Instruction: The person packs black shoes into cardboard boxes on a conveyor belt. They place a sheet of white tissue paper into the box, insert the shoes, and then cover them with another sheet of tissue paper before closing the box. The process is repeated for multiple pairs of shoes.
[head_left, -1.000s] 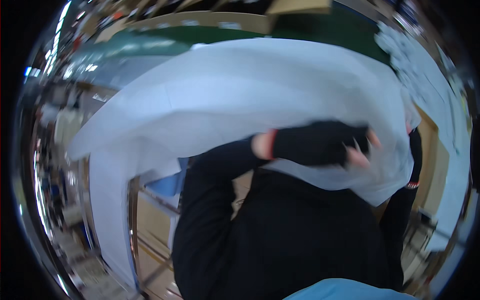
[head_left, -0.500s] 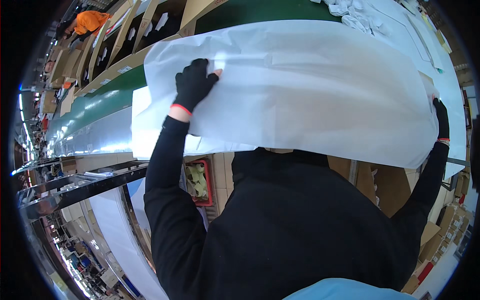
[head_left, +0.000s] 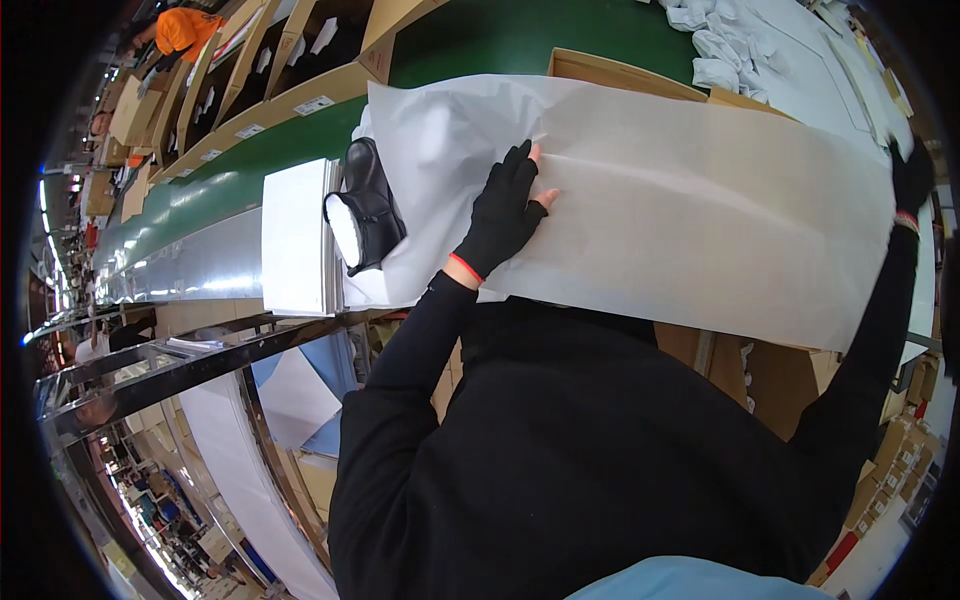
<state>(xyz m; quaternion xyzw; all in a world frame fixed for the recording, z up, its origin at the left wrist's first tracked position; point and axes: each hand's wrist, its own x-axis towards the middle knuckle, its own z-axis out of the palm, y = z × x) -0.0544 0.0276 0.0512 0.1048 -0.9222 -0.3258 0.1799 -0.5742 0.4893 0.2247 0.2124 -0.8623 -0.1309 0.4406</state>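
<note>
A large sheet of white tissue paper (head_left: 680, 200) lies spread in front of me over a brown cardboard box (head_left: 610, 72). My left hand (head_left: 503, 210), in a black fingerless glove, presses flat on the sheet near its left part, fingers apart. My right hand (head_left: 908, 178), also gloved, holds the sheet's far right edge. A black shoe with a white lining (head_left: 365, 205) lies just left of the sheet, on a white box lid (head_left: 293, 235).
A green conveyor belt (head_left: 470, 45) runs behind the box. Crumpled white paper (head_left: 715, 45) lies at the upper right. Cardboard shelving (head_left: 230, 60) and a person in orange (head_left: 185, 28) are at the upper left. A metal rail (head_left: 170, 365) runs at the lower left.
The sheet went from held up in the air to laid flat. My left hand slid right along it, uncovering the black shoe and the white lid.
</note>
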